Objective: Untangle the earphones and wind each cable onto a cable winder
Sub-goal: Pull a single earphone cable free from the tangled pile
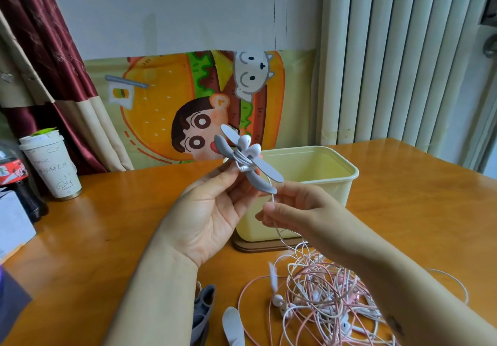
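Cable (pixel 273 199) looks thin, limp, light; best pinched near the winder (pixel 269 173), as right hand (pixel 304 211) does. Left hand (pixel 212 211) fingers (pixel 228 181) grip the winder.

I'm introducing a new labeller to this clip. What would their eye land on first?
The grey cable winder, raised mid-frame in the left hand with white earbuds tucked at its hub, while the right hand pinches the white cable trailing below it. Next, the pink-and-white earphone tangle on the wooden table at lower right, and the cartoon burger poster behind.
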`<state>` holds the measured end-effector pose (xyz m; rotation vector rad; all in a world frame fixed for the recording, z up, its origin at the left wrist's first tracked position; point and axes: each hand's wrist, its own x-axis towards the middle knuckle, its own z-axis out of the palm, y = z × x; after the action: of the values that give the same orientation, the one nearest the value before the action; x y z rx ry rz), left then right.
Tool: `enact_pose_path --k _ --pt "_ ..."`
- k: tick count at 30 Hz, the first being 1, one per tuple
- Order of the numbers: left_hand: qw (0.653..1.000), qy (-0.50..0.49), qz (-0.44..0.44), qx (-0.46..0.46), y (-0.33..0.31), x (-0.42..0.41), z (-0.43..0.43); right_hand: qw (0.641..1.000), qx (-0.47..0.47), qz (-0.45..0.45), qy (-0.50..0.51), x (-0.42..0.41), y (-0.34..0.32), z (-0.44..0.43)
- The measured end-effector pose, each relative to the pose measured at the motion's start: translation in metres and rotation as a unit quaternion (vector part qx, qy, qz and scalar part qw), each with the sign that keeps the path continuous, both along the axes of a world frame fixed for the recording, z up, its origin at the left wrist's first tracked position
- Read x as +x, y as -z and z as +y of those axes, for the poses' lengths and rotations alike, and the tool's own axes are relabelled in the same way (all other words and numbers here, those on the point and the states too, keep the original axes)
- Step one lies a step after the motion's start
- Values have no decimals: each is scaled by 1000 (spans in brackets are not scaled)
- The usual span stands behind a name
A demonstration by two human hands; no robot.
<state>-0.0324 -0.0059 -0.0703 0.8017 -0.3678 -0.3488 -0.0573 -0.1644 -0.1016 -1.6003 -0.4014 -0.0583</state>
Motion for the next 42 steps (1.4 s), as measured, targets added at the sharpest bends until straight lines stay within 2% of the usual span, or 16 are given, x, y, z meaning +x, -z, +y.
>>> enact_pose_path --k 5,8,11,14,17,22,26,30,32,38,42 --pt "999 -32 0 -43 0 4 3 996 40 69 -28 0 -1 -5" --pt "993 -82 27 -76 -1 10 6 996 30 88 1 3 0 -11" --pt "986 -141 41 -77 4 16 6 992 -96 44 67 1 -4 -14" --pt "981 -192 9 -16 12 18 5 953 -274 -45 121 -7 -13 -14" --pt "968 -240 -29 71 17 19 4 935 -318 -98 126 -19 -26 -12" --pt "952 -252 -69 162 20 13 -4 910 -373 -140 115 -35 -38 -7" --pt "910 -256 -135 296 23 10 -8 899 -378 -178 132 -42 -46 -9" --pt "833 -190 -217 472 26 6 -10 887 -346 -231 202 -40 -53 -21" --pt "817 -156 -233 504 26 4 -12 883 -334 -234 233 -37 -53 -26" --pt "812 -71 -278 508 20 -3 -11 892 -271 -218 287 -23 -45 -38" --pt "841 3 -287 458 17 -7 -10 921 -208 -181 274 -15 -37 -41"
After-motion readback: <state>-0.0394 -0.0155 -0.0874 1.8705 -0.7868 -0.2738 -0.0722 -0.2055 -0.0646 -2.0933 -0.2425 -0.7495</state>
